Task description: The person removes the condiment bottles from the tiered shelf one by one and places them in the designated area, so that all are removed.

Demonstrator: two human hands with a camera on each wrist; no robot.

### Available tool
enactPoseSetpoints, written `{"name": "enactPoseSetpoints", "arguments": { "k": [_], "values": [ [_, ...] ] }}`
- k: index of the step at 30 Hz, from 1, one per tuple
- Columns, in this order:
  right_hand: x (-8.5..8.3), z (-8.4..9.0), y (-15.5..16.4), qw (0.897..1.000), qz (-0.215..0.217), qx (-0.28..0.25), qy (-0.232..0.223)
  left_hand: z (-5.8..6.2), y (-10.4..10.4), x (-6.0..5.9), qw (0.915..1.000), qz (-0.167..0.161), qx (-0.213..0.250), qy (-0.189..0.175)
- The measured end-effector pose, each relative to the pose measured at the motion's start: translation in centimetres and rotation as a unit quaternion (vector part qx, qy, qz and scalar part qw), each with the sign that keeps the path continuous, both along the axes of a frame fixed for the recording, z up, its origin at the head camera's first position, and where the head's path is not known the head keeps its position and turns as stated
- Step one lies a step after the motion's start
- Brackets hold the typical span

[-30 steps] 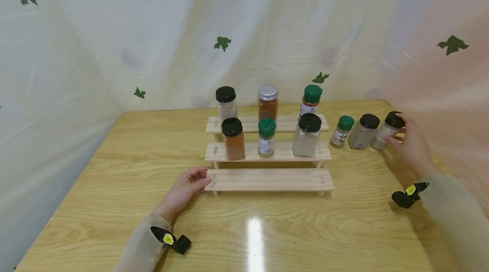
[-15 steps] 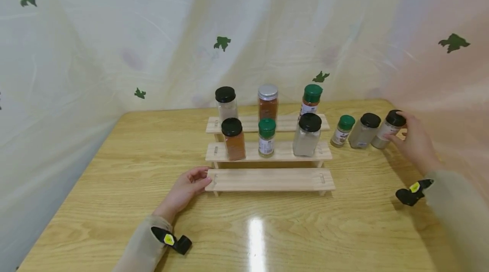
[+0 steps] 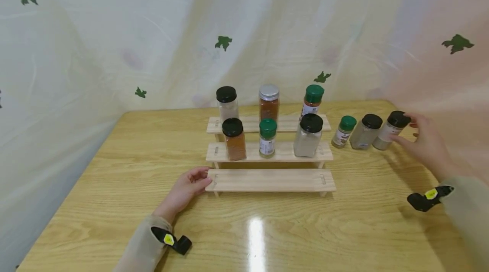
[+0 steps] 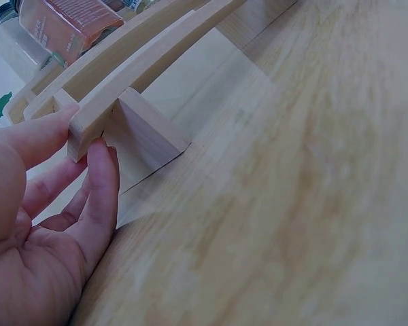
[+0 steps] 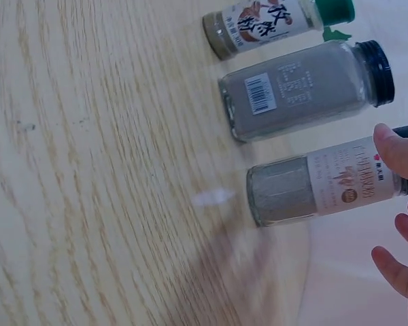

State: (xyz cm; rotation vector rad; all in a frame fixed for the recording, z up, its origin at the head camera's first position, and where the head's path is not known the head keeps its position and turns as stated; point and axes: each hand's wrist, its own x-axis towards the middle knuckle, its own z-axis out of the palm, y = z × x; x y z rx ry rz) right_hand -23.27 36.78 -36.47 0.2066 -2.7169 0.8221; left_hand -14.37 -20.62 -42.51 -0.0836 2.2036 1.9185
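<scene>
A three-tier wooden spice rack (image 3: 267,180) stands mid-table. My left hand (image 3: 185,189) pinches the left end of its lowest board; in the left wrist view the thumb lies above the board (image 4: 98,112) and fingertips below it. At the right, my right hand (image 3: 428,144) is at a black-capped jar (image 3: 386,133) with a pale label, standing on the table. Its thumb (image 5: 394,153) is by the label's upper end, and the other fingers are spread loosely, not wrapped round the jar. Whether the thumb touches the glass I cannot tell.
Beside that jar stand a square black-capped jar (image 3: 366,132) and a small green-capped jar (image 3: 344,132). The rack's middle tier bears an orange-brown jar (image 3: 234,144), a green-capped jar (image 3: 267,138) and a pale jar (image 3: 307,140). Three more jars stand on the top tier. A curtain (image 3: 114,43) hangs behind.
My right hand has drawn slightly to the right, its fingers loosening from the black-capped jar, which stays standing in place. The left hand keeps its hold on the rack.
</scene>
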Motion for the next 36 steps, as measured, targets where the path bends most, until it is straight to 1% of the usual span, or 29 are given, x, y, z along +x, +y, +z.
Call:
{"name": "enactPoseSetpoints", "arguments": {
  "k": [3, 8, 14, 19, 24, 28, 33, 36],
  "values": [
    [0.5, 0.3, 0.0, 1.0, -0.01, -0.009, -0.007, 0.0, 0.0, 0.0, 1.0, -0.001, -0.001, -0.001],
    [1.6, 0.8, -0.3, 0.999, -0.022, -0.026, 0.003, 0.0, 0.0, 0.1, 1.0, 0.002, -0.002, 0.0],
    [2.9, 1.3, -1.0, 0.999, -0.021, -0.042, 0.017, 0.0, 0.1, 0.2, 1.0, 0.002, 0.002, 0.003],
    [3.7, 1.6, -2.0, 0.998, -0.011, -0.055, 0.038, -0.1, 0.1, 0.2, 1.0, 0.002, 0.007, 0.001],
    [4.3, 2.0, -3.3, 0.996, 0.004, -0.071, 0.057, -0.1, 0.1, 0.2, 1.0, -0.001, 0.008, 0.001],
    [4.6, 2.5, -4.4, 0.993, 0.024, -0.084, 0.076, 0.0, 0.0, 0.0, 0.9999, -0.003, 0.011, 0.002],
    [4.8, 2.8, -5.9, 0.987, 0.069, -0.096, 0.112, 0.0, 0.0, 0.0, 1.0, -0.003, 0.007, 0.003],
    [4.9, 3.0, -6.9, 0.981, 0.094, -0.097, 0.14, 0.0, 0.1, 0.0, 1.0, -0.004, 0.005, 0.004]
  ]
}}
